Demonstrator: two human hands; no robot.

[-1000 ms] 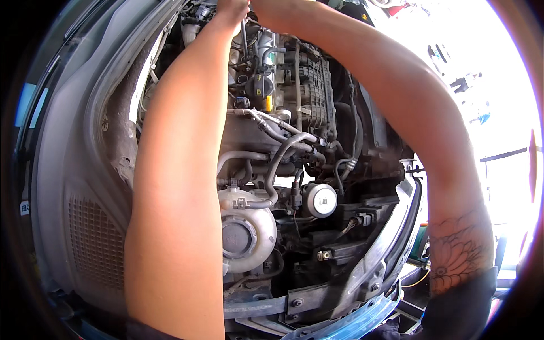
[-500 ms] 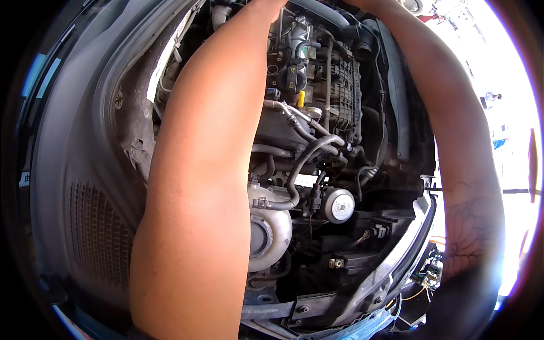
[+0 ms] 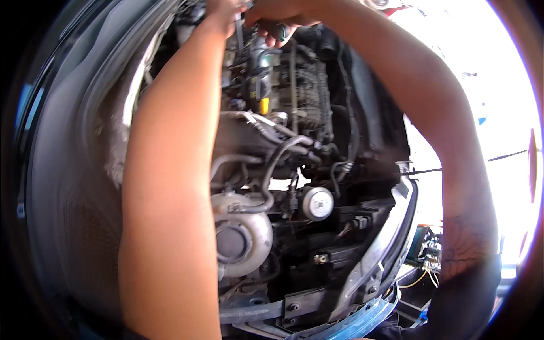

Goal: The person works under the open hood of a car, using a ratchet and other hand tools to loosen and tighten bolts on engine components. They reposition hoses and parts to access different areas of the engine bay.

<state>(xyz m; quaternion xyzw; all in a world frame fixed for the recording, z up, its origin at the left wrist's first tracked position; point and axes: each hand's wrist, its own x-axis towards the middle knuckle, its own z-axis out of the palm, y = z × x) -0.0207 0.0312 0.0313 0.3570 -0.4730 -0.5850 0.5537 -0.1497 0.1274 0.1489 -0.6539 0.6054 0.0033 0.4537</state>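
Both my arms reach deep into an open car engine bay, and the picture is blurred. My left hand [image 3: 222,12] sits at the top edge, partly cut off, beside a thin metal shaft [image 3: 238,35] that points down toward the engine top [image 3: 306,90]. My right hand [image 3: 277,17] is just to its right, with its fingers curled around a small dark handle [image 3: 280,29]. Whether the shaft and the handle are one tool is unclear. A yellow cap [image 3: 264,105] lies below the hands.
Grey hoses [image 3: 277,153] cross the middle of the bay. A silver round housing [image 3: 243,238] and a small round silver canister [image 3: 317,203] sit lower down. A grey panel [image 3: 73,170] bounds the left, and the front crossmember with a blue edge [image 3: 362,317] runs below right.
The view swung left again, bringing both hands back into sight at the top edge. My right hand now shows its fingers curled on the dark handle.
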